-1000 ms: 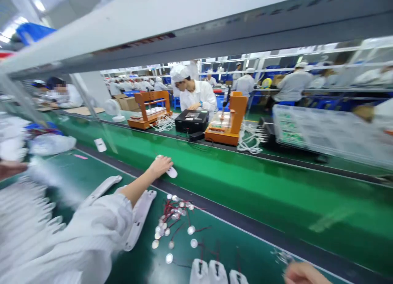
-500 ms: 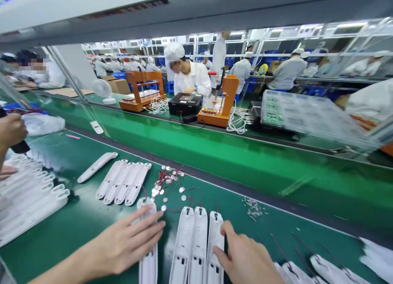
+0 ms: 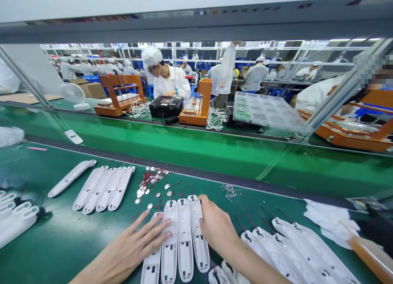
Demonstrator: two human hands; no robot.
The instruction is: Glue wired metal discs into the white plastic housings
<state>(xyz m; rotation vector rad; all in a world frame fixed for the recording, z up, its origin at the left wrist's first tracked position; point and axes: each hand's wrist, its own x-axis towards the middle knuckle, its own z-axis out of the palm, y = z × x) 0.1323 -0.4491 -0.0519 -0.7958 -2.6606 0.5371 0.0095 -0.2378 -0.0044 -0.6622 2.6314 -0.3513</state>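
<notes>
Four white elongated plastic shells stand side by side at the bottom centre, thin red wires at their tops. My left hand point(image 3: 138, 243), fingers spread, lies across the leftmost shell point(image 3: 151, 267) and touches the one beside it point(image 3: 169, 247). The third shell point(image 3: 184, 243) is between my hands. My right hand point(image 3: 216, 224) has its thumb and fingers around the upper right edge of the rightmost shell point(image 3: 198, 235). Small round discs with red wires point(image 3: 150, 181) lie beyond my left hand.
Four more shells point(image 3: 104, 190) and a single one point(image 3: 72, 177) lie left. Wired shells point(image 3: 291, 251) spread at right, near another person's hand point(image 3: 368, 255) and white bag point(image 3: 330, 222). Small pins point(image 3: 230, 192) lie near the rail. Orange fixtures point(image 3: 199, 104) stand beyond the green strip.
The view has turned right. My left hand and its shell have come up against the other three, closing the gap. My right hand remains at the rightmost shell, now closer in.
</notes>
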